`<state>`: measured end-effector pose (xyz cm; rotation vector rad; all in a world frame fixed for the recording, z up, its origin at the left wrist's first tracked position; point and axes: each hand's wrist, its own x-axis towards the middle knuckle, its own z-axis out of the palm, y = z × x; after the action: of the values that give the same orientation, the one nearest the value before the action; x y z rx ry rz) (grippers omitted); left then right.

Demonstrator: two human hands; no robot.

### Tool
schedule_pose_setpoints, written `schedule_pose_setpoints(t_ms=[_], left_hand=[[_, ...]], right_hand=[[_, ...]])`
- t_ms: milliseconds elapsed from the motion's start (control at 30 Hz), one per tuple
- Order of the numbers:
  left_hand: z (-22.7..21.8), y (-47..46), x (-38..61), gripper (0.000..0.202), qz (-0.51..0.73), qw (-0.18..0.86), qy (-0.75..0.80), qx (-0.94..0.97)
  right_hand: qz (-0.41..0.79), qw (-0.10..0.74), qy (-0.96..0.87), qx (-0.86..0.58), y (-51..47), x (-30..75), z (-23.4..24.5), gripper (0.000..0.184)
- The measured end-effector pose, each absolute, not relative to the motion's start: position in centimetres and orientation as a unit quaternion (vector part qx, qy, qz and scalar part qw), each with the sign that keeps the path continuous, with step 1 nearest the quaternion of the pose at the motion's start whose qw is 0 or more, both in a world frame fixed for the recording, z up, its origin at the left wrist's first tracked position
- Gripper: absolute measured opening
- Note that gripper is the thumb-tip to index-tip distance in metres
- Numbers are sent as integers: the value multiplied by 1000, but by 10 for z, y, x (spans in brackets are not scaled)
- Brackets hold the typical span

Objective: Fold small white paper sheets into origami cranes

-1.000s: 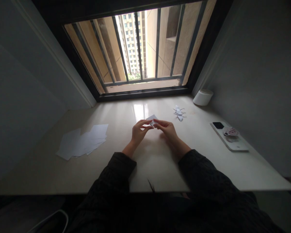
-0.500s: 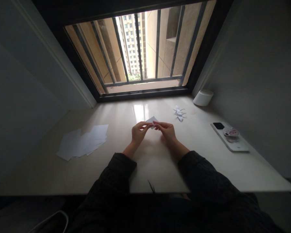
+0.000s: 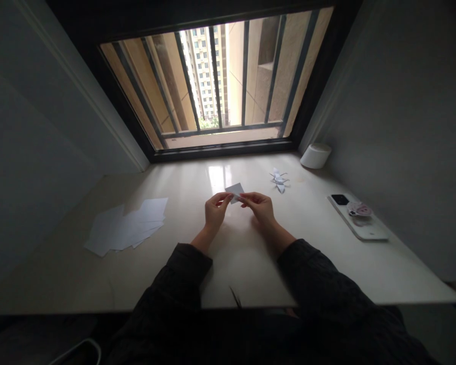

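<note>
being clamped by left hand [image 3: 216, 212] and right hand [image 3: 260, 209] together, a paper square [image 3: 234, 192] is held up; a phone sticker [image 3: 359, 209] is unreadable.

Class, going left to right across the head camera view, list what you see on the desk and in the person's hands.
loose white paper sheets → left hand → folded white paper → right hand → origami crane → white cylinder → smartphone

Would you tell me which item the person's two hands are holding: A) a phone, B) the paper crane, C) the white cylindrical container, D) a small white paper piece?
D: the left hand and right hand pinch the small white paper piece between them; the paper crane lies apart.
</note>
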<state>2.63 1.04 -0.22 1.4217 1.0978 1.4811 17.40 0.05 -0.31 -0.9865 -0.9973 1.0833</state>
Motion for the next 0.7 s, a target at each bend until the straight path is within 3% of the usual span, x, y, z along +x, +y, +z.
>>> schedule_pose_setpoints(t_ms=[200,700], left_hand=[[-1,7,28,25,590,412,437,539],[-8,9,39,29,624,569,416,336]], right_hand=[[485,638,-408,-437,0,172,-3,30],[507,621,-406,-438,2,173,-4,26]])
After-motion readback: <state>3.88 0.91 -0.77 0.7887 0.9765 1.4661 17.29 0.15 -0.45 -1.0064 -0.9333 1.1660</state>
